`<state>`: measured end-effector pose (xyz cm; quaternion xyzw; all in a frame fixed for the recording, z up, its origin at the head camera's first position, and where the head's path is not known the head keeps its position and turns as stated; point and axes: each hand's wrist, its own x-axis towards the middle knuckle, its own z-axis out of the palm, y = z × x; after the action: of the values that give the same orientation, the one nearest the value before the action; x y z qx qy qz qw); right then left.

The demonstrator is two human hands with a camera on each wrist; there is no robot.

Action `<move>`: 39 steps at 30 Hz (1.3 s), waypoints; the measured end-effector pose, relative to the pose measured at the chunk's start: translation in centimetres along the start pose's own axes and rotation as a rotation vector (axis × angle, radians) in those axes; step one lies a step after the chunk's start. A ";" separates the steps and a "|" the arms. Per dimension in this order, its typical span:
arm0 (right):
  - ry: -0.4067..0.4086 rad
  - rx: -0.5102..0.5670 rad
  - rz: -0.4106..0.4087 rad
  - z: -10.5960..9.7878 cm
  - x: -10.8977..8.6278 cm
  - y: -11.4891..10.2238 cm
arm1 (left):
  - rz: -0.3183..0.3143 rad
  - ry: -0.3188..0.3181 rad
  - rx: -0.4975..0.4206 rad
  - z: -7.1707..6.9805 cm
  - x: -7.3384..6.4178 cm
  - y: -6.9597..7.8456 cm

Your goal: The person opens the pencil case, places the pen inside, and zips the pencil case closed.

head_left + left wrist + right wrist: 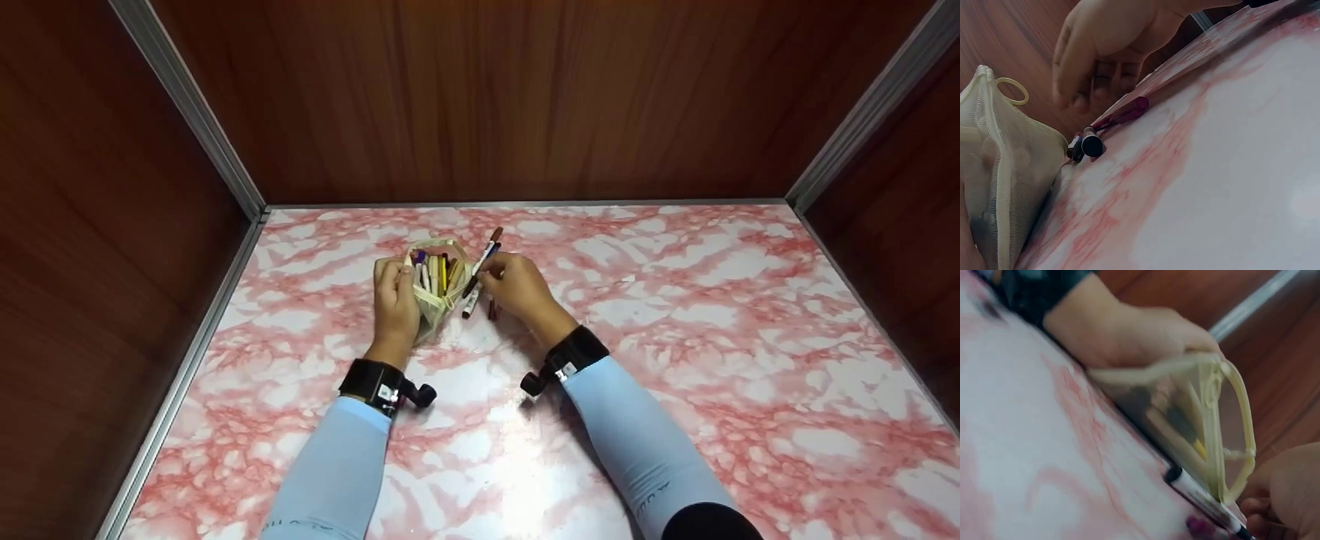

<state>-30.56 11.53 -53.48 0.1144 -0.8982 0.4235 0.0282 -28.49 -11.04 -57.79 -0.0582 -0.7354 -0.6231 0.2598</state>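
Note:
My left hand (395, 300) grips a pale yellow mesh pouch (431, 309) by its left side, thumb at the rim. The pouch is unzipped and tilted, with several markers (442, 274) inside. Beside its right edge lie several loose markers (487, 250), one brown-capped and one dark-ended. A white marker (471, 304) and a dark red one (492, 309) lie closer to me; the latter looks magenta in the left wrist view. Just over them is my right hand (519, 286), fingers loosely bent downward, with no marker visible between them in the left wrist view.
A red-and-white marbled tabletop (675, 330) lies beneath everything. Brown wood-grain panels (525, 105) enclose the back and both sides, with metal trim (202, 112) along the corners. A yellow ring (1013, 91) hangs at the pouch's zipper edge.

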 end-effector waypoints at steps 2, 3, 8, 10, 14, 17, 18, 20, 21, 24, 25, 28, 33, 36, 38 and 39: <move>-0.016 -0.078 0.007 -0.3 0.1 0.5 | 0.013 0.015 0.002 0.1 0.0 -0.1; -0.029 -0.114 0.008 -0.5 0.1 0.6 | 0.018 0.024 0.003 0.2 0.0 -0.2; -0.120 -0.285 0.025 -1.1 0.2 1.2 | 0.026 0.045 -0.018 0.3 0.2 -0.6; -0.153 -0.338 0.032 -1.3 0.1 1.2 | 0.022 0.040 -0.026 0.3 0.2 -0.7; -0.166 -0.406 0.029 -2.1 0.0 1.3 | 0.011 0.028 -0.009 0.1 0.0 -0.5; -0.140 -0.424 0.027 -2.6 0.0 1.8 | 0.008 0.018 0.001 0.0 -0.1 -0.3; -0.129 -0.425 0.030 -2.8 0.0 2.0 | 0.010 0.014 0.001 -0.1 -0.1 -0.3; -0.103 -0.416 0.043 -3.2 0.1 2.4 | 0.016 0.008 -0.004 -0.1 -0.1 -0.4; -0.091 -0.413 0.049 -3.4 0.1 2.5 | 0.019 0.006 -0.005 -0.2 -0.1 -0.4; -0.064 -0.402 0.070 -3.8 0.2 2.9 | 0.023 0.005 -0.005 -0.2 0.0 -0.5; -0.058 -0.400 0.077 -3.9 0.2 3.0 | 0.023 0.006 -0.005 -0.2 0.0 -0.5; -0.050 -0.391 0.095 -4.2 0.2 3.0 | 0.022 0.008 -0.002 -0.2 0.0 -0.4; -0.039 -0.375 0.110 -4.4 0.2 2.8 | 0.020 0.004 -0.012 -0.1 0.0 -0.2; -0.032 -0.381 0.101 -4.4 0.2 2.9 | 0.010 -0.004 -0.015 -0.1 0.0 -0.1; -0.026 -0.383 0.095 -4.4 0.2 2.9 | 0.002 -0.006 -0.011 -0.1 0.0 0.0; -0.022 -0.381 0.091 -4.4 0.2 3.0 | 0.000 -0.009 -0.011 -0.1 0.0 0.0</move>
<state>-31.66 16.72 -52.86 0.0707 -0.9666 0.2456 0.0204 -28.45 -11.11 -57.82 -0.0623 -0.7330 -0.6270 0.2562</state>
